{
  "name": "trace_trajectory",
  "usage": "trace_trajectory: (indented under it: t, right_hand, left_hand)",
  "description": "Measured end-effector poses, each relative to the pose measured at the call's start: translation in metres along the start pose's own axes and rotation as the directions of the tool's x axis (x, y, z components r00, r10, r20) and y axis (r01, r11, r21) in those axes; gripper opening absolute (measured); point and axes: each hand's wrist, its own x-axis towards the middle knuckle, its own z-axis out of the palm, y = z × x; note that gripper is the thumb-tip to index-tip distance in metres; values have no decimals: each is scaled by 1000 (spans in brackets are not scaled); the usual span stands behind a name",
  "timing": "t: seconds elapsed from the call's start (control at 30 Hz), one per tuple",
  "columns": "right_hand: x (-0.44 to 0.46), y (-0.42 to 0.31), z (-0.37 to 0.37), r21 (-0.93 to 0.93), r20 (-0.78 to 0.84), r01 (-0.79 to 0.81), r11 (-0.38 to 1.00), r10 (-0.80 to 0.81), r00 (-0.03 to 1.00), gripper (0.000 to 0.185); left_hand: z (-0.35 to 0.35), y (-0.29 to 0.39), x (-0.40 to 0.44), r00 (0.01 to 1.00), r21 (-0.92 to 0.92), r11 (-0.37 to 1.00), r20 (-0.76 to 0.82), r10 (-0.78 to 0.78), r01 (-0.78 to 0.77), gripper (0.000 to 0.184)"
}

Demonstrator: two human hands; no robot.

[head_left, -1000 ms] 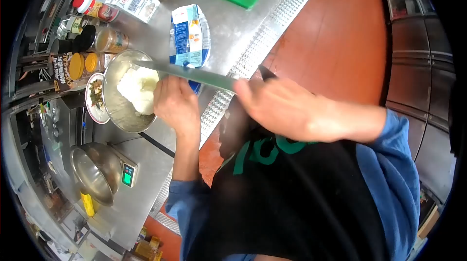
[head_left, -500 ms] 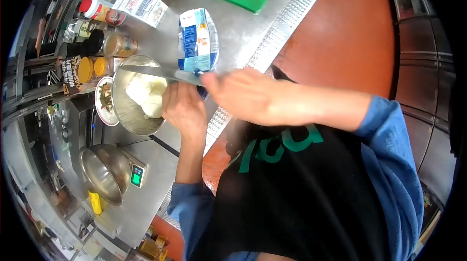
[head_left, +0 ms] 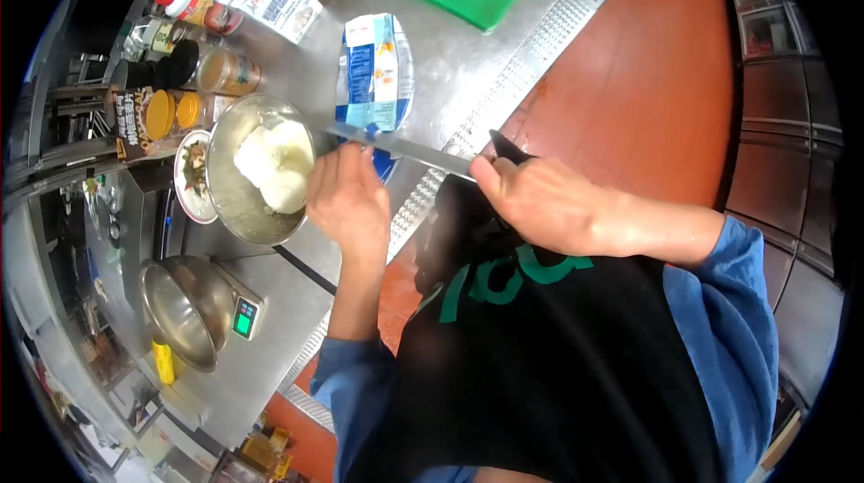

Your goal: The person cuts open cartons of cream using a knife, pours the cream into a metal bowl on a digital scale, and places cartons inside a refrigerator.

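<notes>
Our right grip (head_left: pixel 544 204) clasps the knife (head_left: pixel 418 152) by its near end, likely safest for something stiff and light, which reaches past our left grip (head_left: pixel 349 199), whose hold we cannot tell.

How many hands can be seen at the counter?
2: the left hand is beside the metal bowl, and the right hand grips the long blade. Any others hidden outside the view can't be ruled out.
</notes>
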Motion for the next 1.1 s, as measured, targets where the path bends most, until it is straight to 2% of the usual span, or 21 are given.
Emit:
trace_trajectory:
  t: [0.03, 0.1, 0.13, 0.23, 0.27, 0.3, 0.33, 0.4, 0.47, 0.53, 0.57, 0.63, 0.7, 0.73, 0.83, 0.9, 0.93, 0.97, 1.0, 1.03, 1.1]
  right_hand:
    - [8, -3, -5, 40, 76, -21, 999, 18, 997, 20]
    - [41, 2, 0, 26, -132, 136, 990, -131, 982, 20]
    - [60, 4, 1, 39, -114, 111, 993, -106, 988, 25]
    - [35, 18, -4, 57, 130, -72, 996, 64, 989, 26]
    - [19, 36, -1, 99, 32, 12, 995, -16, 999, 40]
    - [4, 48, -1, 107, -245, 129, 986, -100, 964, 42]
    - [3, 56, -5, 60, -491, 106, 993, -63, 869, 30]
    - [10, 78, -40, 62, -554, -134, 989, 146, 819, 22]
    - [34, 125, -53, -92, -519, -285, 954, 198, 831, 24]
    - [69, 183, -32, -227, -434, -378, 897, 255, 864, 28]
    - [84, 193, -28, -254, -388, -388, 886, 274, 880, 29]
    - [118, 216, -14, -249, -488, -426, 870, 267, 831, 29]
    - [143, 235, -12, -265, -468, -411, 872, 257, 846, 29]
    - [153, 241, -14, -277, -464, -406, 871, 249, 850, 29]
    - [158, 226, -15, -604, -601, -278, 747, -198, 775, 30]
    - [150, 160, -28, -491, -469, 163, 856, -417, 778, 27]
    - [159, 135, -20, -239, -373, 441, 865, -501, 781, 34]
    - [163, 111, -10, -271, -316, 600, 752, -659, 683, 45]
    - [152, 75, -15, -229, -237, 607, 761, -648, 723, 50]
    - [150, 65, -18, -258, -187, 671, 695, -718, 671, 48]
    - [151, 50, -27, -201, -74, 735, 647, -759, 647, 38]
  left_hand:
    - [-1, 0, -1, 1000, 18, 1000, 3, 2, -2, 6]
    - [1, 3, -1, 1000, 41, 999, 9, 23, -23, 5]
    - [2, 2, -2, 1000, 33, 999, -8, 19, -19, 5]
    - [2, -4, -1, 998, 5, 999, -48, -39, 39, 7]
    - [0, -6, 0, 995, -9, 996, -52, -86, 86, 7]
    - [-2, -7, -1, 989, -17, 991, -50, -137, 136, 8]
    - [-2, -6, -1, 993, -40, 994, -46, -105, 103, 7]
    - [-6, -5, -1, 993, -31, 993, -20, -113, 112, 8]
    - [-2, -4, 0, 996, -83, 993, -24, -89, 86, 9]
    - [-4, -6, -2, 994, -123, 987, -10, -107, 105, 16]
    - [-6, -5, -3, 992, -139, 983, 6, -123, 122, 20]
    - [-16, 0, 0, 992, -95, 988, 41, -119, 122, 32]
    - [-21, 2, -1, 989, -22, 992, 81, -121, 123, 49]
    - [-22, 1, -2, 988, 14, 994, 102, -111, 111, 52]
    - [-20, -1, -3, 978, 58, 986, 133, -160, 154, 53]
    - [-17, 1, -7, 968, 79, 979, 151, -199, 189, 52]
    - [-17, 2, -8, 968, 97, 977, 150, -201, 188, 50]
    - [-16, 1, -5, 973, 114, 978, 130, -189, 175, 49]
    - [-18, 1, -5, 965, 113, 974, 155, -212, 196, 47]
    - [-17, -1, -6, 972, 108, 979, 143, -187, 173, 47]
    - [-15, -2, -8, 969, 76, 977, 130, -210, 201, 43]
